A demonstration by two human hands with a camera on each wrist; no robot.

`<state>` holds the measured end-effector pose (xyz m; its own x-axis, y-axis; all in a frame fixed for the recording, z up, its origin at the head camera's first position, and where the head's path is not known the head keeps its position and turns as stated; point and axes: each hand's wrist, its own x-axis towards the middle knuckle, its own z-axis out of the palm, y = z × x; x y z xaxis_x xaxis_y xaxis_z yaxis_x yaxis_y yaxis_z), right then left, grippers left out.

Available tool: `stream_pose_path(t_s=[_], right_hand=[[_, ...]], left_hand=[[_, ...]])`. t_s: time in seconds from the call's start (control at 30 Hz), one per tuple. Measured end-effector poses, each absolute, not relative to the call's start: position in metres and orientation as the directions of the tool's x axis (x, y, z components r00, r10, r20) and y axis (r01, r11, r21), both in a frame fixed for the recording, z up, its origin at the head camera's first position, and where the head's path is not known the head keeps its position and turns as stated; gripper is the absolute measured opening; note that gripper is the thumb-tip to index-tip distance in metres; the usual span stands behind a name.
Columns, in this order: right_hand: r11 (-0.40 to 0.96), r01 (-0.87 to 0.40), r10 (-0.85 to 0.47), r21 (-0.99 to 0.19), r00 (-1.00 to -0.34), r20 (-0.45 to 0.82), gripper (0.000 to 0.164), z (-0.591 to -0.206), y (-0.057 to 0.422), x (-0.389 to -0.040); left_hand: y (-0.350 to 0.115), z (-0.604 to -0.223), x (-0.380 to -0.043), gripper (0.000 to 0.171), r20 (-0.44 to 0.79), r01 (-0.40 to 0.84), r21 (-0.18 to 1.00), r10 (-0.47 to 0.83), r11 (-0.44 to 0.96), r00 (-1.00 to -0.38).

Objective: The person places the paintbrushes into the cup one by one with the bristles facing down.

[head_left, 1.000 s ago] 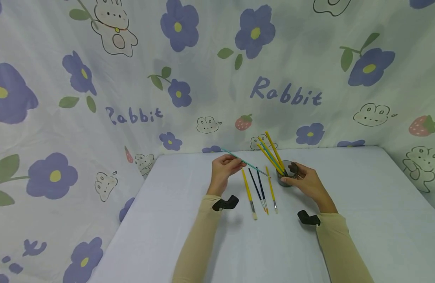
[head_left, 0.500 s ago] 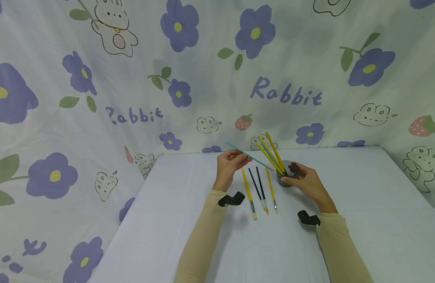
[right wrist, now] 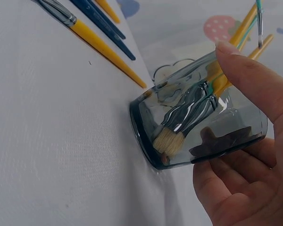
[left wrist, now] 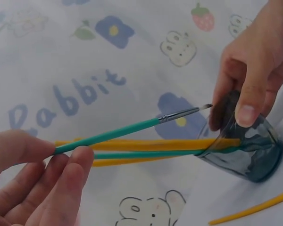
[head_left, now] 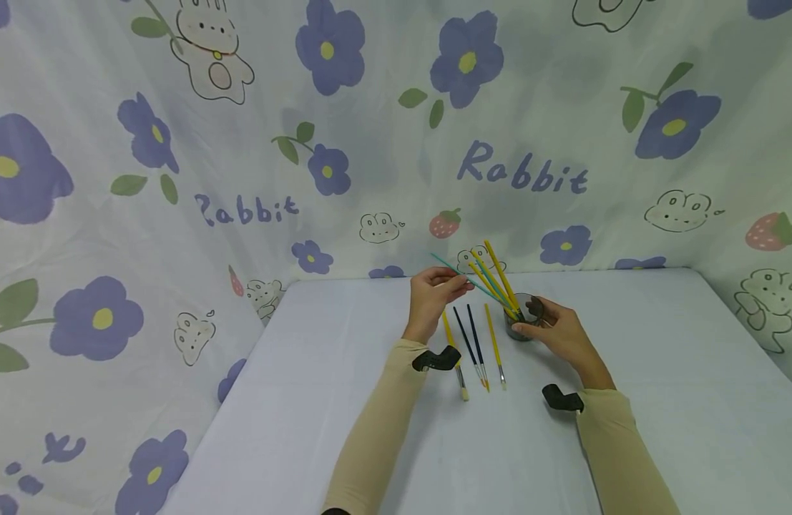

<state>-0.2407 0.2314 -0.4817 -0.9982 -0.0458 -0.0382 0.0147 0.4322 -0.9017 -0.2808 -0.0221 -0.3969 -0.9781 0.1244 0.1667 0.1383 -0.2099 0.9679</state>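
My left hand pinches a thin teal paintbrush between thumb and fingers. Its metal ferrule and small dark tip point right, toward the mouth of a clear glass; in the left wrist view the tip appears just outside the rim. My right hand grips the glass, thumb on one side and fingers around the other. Several yellow brushes and a teal one lean left inside it, bristles down, as the right wrist view shows through the wall. Whether the base rests fully on the table is hard to tell.
Left of the glass, several brushes lie side by side on the white table: a wide yellow brush, two dark blue brushes and a slim yellow brush. A patterned cloth hangs behind.
My left hand has moved right and slightly up, bringing the teal paintbrush's tip to the glass. The right hand and the glass stay in place.
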Motion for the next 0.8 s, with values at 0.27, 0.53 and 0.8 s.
stream_pose_path(t_s=[0.27, 0.53, 0.8], right_hand=[[0.432, 0.025, -0.038, -0.901, -0.998, -0.046, 0.109, -0.483, 0.232, -0.243], [0.422, 0.026, -0.042, -0.906, -0.998, -0.048, 0.107, -0.483, 0.231, -0.242], [0.419, 0.024, -0.044, -0.908, -0.998, -0.046, 0.107, -0.48, 0.231, -0.24]], left_hand=[[-0.012, -0.4, -0.281, 0.025, 0.187, 0.164, 0.974, 0.141, -0.157, -0.972], [-0.005, -0.402, -0.279, 0.016, 0.18, 0.159, 0.977, 0.146, -0.14, -0.973], [0.002, -0.405, -0.279, 0.02, 0.182, 0.17, 0.982, 0.157, -0.088, -0.971]])
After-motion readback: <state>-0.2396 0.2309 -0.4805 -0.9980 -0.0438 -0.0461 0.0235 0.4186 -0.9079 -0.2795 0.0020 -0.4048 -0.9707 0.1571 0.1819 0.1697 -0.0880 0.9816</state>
